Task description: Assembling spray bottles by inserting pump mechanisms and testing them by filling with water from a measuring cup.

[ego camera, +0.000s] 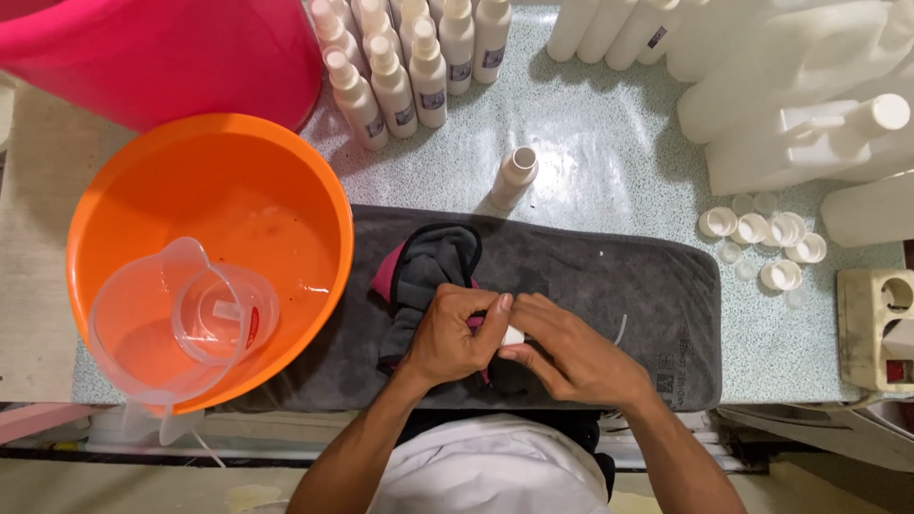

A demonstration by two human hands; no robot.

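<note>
Both my hands meet over a dark grey towel (609,286) spread on the speckled counter. My left hand (455,333) is curled around a small white bottle (512,335), of which only the white end shows between the fingers. My right hand (562,347) pinches that white end with fingertips. Under my left hand lies a crumpled grey and pink cloth (433,266). One open white bottle (514,176) stands alone just beyond the towel.
An orange basin (286,171) at left holds a clear measuring jug (181,314). A pink bucket (162,52) stands behind it. Several capped white bottles (409,67) line the back. Large white jugs (809,95) and loose white caps (771,238) sit at right, beside a power strip (876,324).
</note>
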